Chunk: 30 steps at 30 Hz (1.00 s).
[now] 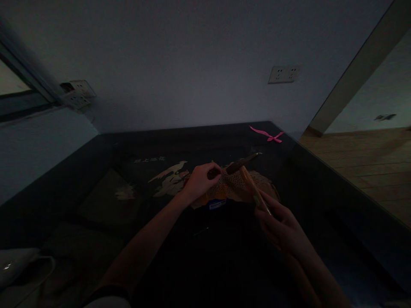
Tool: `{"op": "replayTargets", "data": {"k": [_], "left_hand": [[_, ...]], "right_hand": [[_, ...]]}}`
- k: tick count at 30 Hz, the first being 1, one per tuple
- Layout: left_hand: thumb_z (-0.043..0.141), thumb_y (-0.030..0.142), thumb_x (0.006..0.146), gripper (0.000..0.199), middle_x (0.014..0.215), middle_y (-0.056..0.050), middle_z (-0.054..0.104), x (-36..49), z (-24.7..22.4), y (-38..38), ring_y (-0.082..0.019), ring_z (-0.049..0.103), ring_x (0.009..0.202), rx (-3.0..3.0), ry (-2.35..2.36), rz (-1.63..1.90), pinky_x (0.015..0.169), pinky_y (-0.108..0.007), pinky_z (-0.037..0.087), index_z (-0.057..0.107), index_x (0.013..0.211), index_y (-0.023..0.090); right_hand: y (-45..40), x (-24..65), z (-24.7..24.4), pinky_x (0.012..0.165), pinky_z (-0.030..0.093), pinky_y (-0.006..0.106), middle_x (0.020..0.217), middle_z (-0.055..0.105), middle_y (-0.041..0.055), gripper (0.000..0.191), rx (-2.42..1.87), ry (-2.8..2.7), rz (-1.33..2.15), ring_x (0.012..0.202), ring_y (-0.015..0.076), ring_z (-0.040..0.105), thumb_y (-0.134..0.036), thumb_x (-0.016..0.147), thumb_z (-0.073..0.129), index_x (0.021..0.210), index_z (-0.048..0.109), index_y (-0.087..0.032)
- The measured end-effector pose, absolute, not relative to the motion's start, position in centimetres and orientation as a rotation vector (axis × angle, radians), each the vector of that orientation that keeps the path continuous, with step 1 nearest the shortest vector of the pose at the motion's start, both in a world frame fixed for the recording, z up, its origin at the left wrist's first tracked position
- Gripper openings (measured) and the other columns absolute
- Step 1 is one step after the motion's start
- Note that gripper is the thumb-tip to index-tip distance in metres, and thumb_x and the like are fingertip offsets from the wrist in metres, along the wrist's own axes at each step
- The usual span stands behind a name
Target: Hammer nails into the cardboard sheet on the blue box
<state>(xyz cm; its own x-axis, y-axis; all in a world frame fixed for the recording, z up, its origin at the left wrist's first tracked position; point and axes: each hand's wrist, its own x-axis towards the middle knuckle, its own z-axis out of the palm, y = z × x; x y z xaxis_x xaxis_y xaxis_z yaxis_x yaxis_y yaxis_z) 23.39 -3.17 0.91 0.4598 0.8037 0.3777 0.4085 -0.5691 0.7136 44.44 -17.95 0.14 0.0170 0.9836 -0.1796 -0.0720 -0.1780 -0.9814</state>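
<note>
The hammer (pixel 252 185) has a wooden handle and a long dark head with a pale tip. My right hand (pixel 282 222) is wrapped round its handle. Lying on the dark table is a brown piece full of small holes (pixel 236 186), under the hammer head. My left hand (pixel 204 182) is over the left part of this piece, with thumb and forefinger curled together in a pinch. Whatever lies between those fingertips is too small and dark to make out. A blue label (pixel 217 205) shows at the near edge of the brown piece.
A pink ribbon (pixel 271 137) lies at the far right corner of the dark table (pixel 192 139). A pale bird picture (pixel 170 177) is left of my hand. A white object with a cord (pixel 16 261) sits at the near left. A wall stands behind the table.
</note>
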Motion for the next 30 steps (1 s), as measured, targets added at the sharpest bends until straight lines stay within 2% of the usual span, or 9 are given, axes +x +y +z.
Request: {"op": "replayTargets", "data": {"k": [8, 14, 19, 24, 30], "left_hand": [[0.059, 0.017, 0.08, 0.008, 0.082, -0.001, 0.068, 23.3, 1.0, -3.5, -0.014, 0.064, 0.076, 2.201, 1.018, 0.95, 0.071, -0.025, 0.05, 0.063, 0.086, 0.017], [0.061, 0.015, 0.077, 0.009, 0.083, -0.003, 0.069, 23.3, 0.6, -3.2, -0.016, 0.065, 0.077, 2.2, 1.051, 0.935, 0.072, -0.026, 0.05, 0.064, 0.085, 0.017], [0.062, 0.017, 0.079, 0.004, 0.081, -0.002, 0.069, 23.4, 0.3, -3.0, -0.014, 0.064, 0.074, 2.109, 1.014, 0.929, 0.071, -0.025, 0.049, 0.063, 0.082, 0.016], [0.062, 0.016, 0.077, 0.007, 0.083, -0.002, 0.07, 23.4, 0.4, -3.1, -0.015, 0.065, 0.076, 2.098, 1.07, 0.904, 0.072, -0.026, 0.05, 0.064, 0.084, 0.016], [0.062, 0.014, 0.076, 0.006, 0.08, -0.002, 0.07, 23.6, 0.4, -3.2, -0.015, 0.064, 0.076, 2.053, 1.067, 0.901, 0.073, -0.026, 0.05, 0.064, 0.081, 0.016]], "right_hand": [[-18.0, 44.4, 0.2, 0.027, 0.026, 0.014, 0.042, 0.042, -0.0113, 0.074, -1.286, -1.111, 1.345, 0.03, 0.0042, 0.03, -0.04, 0.083, 0.063, 0.147, 0.034, -0.017], [-17.8, 45.0, 3.9, 0.029, 0.028, 0.015, 0.047, 0.043, -0.0105, 0.072, -1.354, -1.251, 1.274, 0.032, 0.0052, 0.035, -0.038, 0.081, 0.065, 0.146, 0.037, -0.02], [-17.9, 45.4, 7.2, 0.03, 0.032, 0.016, 0.059, 0.056, -0.0054, 0.071, -1.383, -1.395, 1.202, 0.035, 0.0062, 0.04, -0.037, 0.08, 0.066, 0.145, 0.039, -0.025], [-17.5, 44.7, 7.2, 0.029, 0.037, 0.018, 0.06, 0.062, -0.0026, 0.066, -1.4, -1.507, 1.208, 0.034, 0.0088, 0.045, -0.032, 0.08, 0.064, 0.143, 0.045, -0.024], [-17.6, 44.7, 8.0, 0.027, 0.035, 0.017, 0.055, 0.061, -0.0042, 0.064, -1.4, -1.52, 1.158, 0.031, 0.0076, 0.042, -0.029, 0.08, 0.064, 0.142, 0.046, -0.023]]}}
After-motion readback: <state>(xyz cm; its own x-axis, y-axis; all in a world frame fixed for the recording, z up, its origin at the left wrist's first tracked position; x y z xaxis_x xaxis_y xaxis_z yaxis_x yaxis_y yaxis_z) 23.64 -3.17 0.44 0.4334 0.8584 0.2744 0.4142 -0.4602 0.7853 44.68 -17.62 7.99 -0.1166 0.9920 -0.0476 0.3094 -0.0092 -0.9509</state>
